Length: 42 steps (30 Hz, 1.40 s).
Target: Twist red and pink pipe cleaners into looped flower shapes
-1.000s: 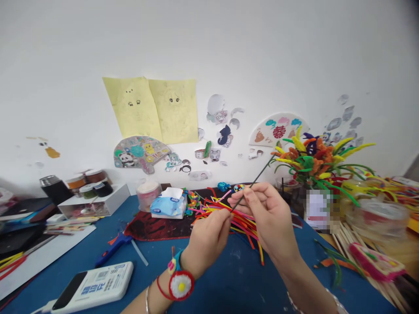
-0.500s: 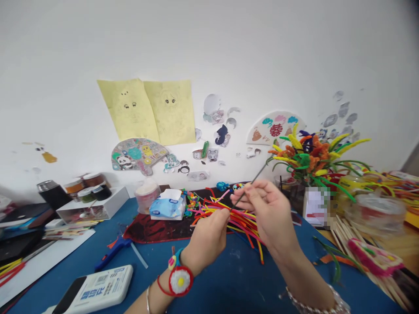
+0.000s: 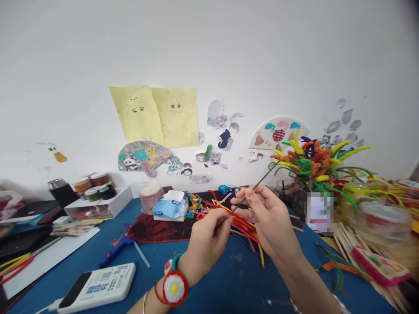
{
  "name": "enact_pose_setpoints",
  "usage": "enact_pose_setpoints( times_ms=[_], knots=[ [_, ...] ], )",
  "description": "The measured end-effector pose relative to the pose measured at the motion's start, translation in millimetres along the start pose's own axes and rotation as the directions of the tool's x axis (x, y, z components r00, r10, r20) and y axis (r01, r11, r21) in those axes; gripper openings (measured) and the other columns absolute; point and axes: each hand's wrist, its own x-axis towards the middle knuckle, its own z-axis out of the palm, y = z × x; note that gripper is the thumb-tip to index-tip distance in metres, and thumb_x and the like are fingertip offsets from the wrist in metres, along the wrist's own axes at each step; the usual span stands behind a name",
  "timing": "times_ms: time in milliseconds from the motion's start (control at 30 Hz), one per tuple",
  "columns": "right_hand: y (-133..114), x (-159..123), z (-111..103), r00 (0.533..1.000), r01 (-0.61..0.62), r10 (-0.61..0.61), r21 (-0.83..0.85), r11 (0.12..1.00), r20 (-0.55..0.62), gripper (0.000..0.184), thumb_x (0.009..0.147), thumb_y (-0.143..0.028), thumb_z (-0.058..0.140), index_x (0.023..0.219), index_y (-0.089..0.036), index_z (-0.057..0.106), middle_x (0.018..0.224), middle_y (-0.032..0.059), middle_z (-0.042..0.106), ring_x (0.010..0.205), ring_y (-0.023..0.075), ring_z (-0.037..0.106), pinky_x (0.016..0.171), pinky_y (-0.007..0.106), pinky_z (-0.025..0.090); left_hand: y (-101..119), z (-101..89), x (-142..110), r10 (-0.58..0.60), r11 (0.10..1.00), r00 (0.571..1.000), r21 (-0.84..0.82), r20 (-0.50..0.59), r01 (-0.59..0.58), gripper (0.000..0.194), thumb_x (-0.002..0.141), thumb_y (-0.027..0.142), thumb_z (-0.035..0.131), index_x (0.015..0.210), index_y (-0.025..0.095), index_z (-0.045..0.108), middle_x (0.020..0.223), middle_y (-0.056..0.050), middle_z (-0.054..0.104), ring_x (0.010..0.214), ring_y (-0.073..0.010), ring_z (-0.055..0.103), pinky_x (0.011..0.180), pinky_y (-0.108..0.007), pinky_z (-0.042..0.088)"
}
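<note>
yellow drawings (image 3: 176,122) on wall (image 3: 209,48); tissue pack (image 3: 168,209) beside tub (image 3: 150,198); power bank (image 3: 101,285).

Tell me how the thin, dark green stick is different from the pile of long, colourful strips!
The thin, dark green stick is a single piece, while the pile of long, colourful strips has many. The stick is one dark colour; the pile mixes red, orange, yellow and pink. The stick slants, held in the left hand and right hand; the pile lies on the table. Both show long, slim shapes.

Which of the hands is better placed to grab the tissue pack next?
Probably the left hand: it is nearer the tissue pack than the right hand, though both hold the dark green stem.
</note>
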Motion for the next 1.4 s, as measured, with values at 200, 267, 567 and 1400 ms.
enact_pose_setpoints(
  times_ms=[200,267,567,1400],
  knots=[
    [3.2,1.3,-0.4,1.000,0.003,-0.003,-0.012,1.000,-0.009,0.018,0.074,-0.032,0.060,0.077,-0.018,0.050,0.072,0.0003,0.059,0.068,0.0119,0.060,0.059,0.023,0.053,-5.8,-5.7,3.5,-0.049,0.998,0.996,0.031,0.075,0.047,0.011,0.077,0.023,0.050,0.083,0.021,0.059,0.071,-0.002,0.055,0.061,-0.0125,0.045,0.063,-0.022,0.033],
    [7.7,2.7,0.4,1.000,0.005,-0.006,-0.018,1.000,-0.030,0.018,0.074,-0.032,0.061,0.077,-0.018,0.050,0.071,-0.0002,0.059,0.067,0.0123,0.061,0.058,0.024,0.053,-11.9,-5.8,4.4,-0.057,0.998,0.994,0.032,0.098,0.054,0.012,0.077,0.022,0.050,0.084,0.021,0.060,0.072,-0.002,0.054,0.061,-0.0128,0.044,0.063,-0.022,0.032],
    [11.6,4.1,1.7,0.998,-0.006,0.006,0.001,1.000,-0.055,0.018,0.073,-0.032,0.061,0.078,-0.018,0.050,0.071,-0.0004,0.059,0.066,0.0126,0.061,0.058,0.024,0.052,-19.2,-2.6,4.4,-0.014,0.983,0.992,0.185,0.122,-0.009,0.011,0.084,0.023,0.038,0.085,0.020,0.049,0.066,0.000,0.045,0.055,-0.0111,0.037,0.055,-0.022,0.026],
    [-26.8,27.7,-38.1,0.978,0.210,-0.203,0.313,0.926,-0.056,0.026,0.087,-0.036,0.038,0.095,-0.023,0.058,0.057,-0.0054,0.025,0.048,0.0068,0.029,0.046,0.017,0.034,-13.5,0.7,11.2,0.047,0.982,0.952,0.160,0.302,-0.099,0.021,0.086,0.026,0.038,0.084,0.017,0.057,0.079,-0.002,0.060,0.071,-0.0105,0.052,0.066,-0.021,0.038]
  ],
)
